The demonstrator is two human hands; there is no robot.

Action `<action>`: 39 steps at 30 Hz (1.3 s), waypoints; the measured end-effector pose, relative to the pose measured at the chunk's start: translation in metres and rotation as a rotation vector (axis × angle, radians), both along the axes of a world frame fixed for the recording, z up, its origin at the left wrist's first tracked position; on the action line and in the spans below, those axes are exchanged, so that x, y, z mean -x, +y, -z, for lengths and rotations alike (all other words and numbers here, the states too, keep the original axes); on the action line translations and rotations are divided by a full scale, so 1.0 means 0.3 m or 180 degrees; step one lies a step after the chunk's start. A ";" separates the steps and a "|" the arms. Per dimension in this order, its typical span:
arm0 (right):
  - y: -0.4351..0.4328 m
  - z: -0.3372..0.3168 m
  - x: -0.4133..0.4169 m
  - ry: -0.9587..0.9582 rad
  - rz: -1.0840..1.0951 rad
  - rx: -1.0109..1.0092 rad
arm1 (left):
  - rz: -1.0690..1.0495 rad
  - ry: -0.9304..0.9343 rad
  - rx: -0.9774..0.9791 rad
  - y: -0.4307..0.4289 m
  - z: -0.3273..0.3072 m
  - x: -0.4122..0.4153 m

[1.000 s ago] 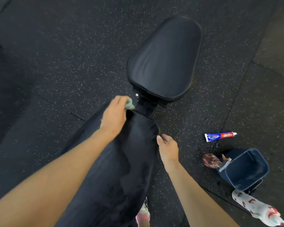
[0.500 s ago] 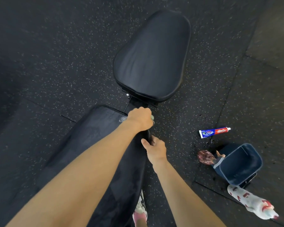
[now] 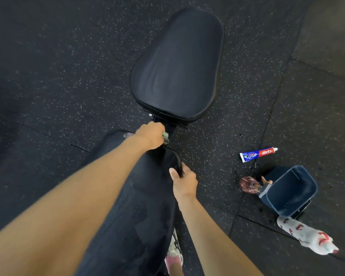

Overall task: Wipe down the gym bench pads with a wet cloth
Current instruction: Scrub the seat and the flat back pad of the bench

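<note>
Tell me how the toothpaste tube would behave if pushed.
The tube lies flat with a crimped end, so it would likely slide or pivot, not roll. It looks small, probably light. The rubbery floor may grip it.

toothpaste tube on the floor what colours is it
The toothpaste tube is blue, red and white, with a white cap; the head view shows it.

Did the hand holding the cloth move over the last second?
Yes. The left hand, gripping the cloth, slid rightward along the far end of the long pad, uncovering its left corner.
</note>
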State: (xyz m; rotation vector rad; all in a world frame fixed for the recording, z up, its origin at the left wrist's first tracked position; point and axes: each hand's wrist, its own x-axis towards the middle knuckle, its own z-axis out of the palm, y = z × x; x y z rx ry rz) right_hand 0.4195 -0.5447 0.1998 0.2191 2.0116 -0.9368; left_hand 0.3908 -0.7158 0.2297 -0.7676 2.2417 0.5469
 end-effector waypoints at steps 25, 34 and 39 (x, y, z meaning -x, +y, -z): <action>0.343 0.045 -0.218 -0.1917 0.1426 0.1163 | 0.2692 0.0342 0.1355 0.391 -0.002 0.018; 0.335 0.066 -0.241 -0.1800 0.1481 0.0927 | 0.3517 -0.0027 0.0872 0.599 0.018 -0.232; 0.357 0.078 -0.252 -0.1952 0.1502 0.0999 | 0.3733 0.0078 0.0890 0.571 0.000 -0.191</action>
